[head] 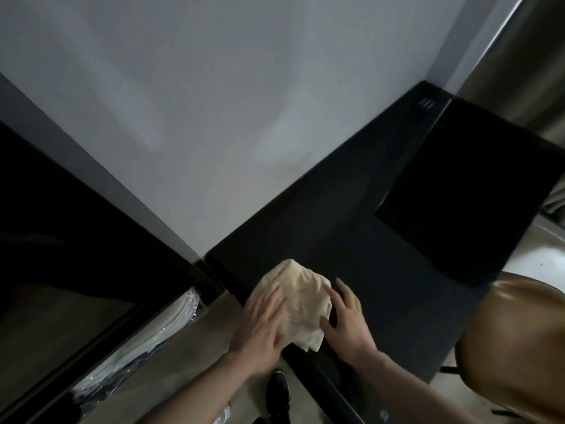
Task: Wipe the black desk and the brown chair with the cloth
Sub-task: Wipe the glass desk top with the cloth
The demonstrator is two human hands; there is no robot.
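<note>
With both hands spread flat, left hand (263,322) and right hand (345,316), you're pressing the cloth (293,298) on the desk's (382,270) near-left corner; next, sweeping right toward the chair (513,338).

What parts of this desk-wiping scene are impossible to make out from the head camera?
- Brown chair: cut off by the right and bottom edges; its legs are not visible.
- Cloth: partly covered by the left hand and right hand.
- Black desk: too dark to judge dust or smears.
- Small marking at the desk's far corner: too small to read.
</note>
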